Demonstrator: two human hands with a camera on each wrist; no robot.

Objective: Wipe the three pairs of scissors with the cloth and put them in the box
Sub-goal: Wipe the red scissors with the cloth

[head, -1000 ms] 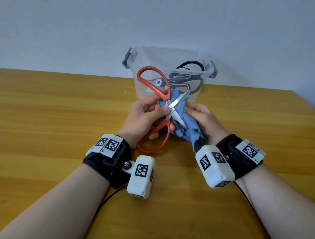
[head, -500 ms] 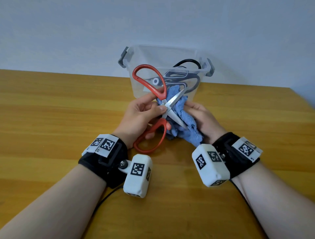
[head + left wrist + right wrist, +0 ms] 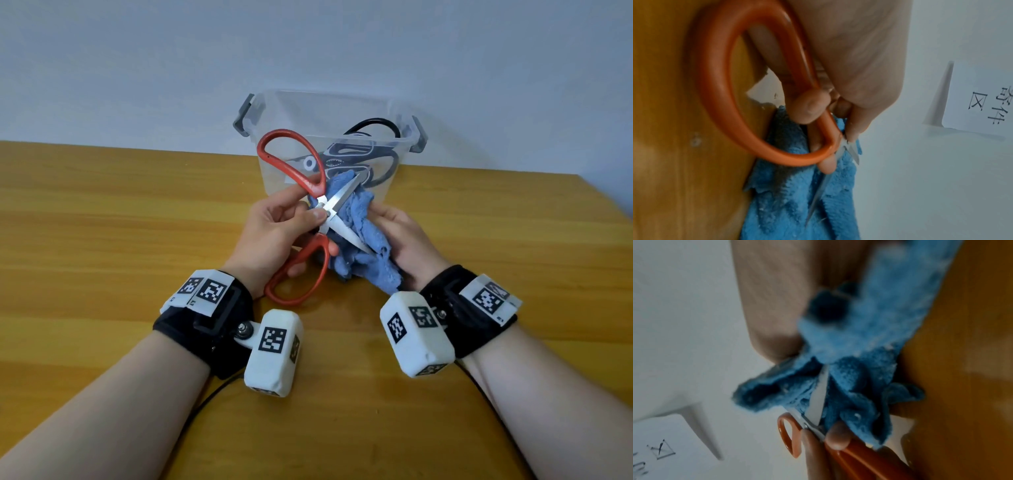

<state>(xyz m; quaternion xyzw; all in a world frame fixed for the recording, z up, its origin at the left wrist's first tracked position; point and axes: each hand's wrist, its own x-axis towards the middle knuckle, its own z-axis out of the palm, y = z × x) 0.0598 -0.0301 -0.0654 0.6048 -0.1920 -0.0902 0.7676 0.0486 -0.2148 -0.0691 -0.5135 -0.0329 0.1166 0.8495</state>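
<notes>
The left hand (image 3: 270, 233) pinched the open red scissors (image 3: 310, 219) against the blue cloth (image 3: 363, 250) gripped by the right hand (image 3: 407, 246), blocking the clear box (image 3: 329, 113) of black scissors (image 3: 363, 154) on the counter (image 3: 102, 222).

A wooden table (image 3: 102, 240) with yellow-brown grain fills the near part of the scene. Behind it, at the far side, stands a plain pale wall (image 3: 137, 68). A white paper with handwritten characters (image 3: 986, 104) hangs there.

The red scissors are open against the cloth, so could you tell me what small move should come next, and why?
Probably draw the cloth along the lower blade toward its tip: the left hand holds the red scissors open, the right hand holds the cloth beneath.
</notes>
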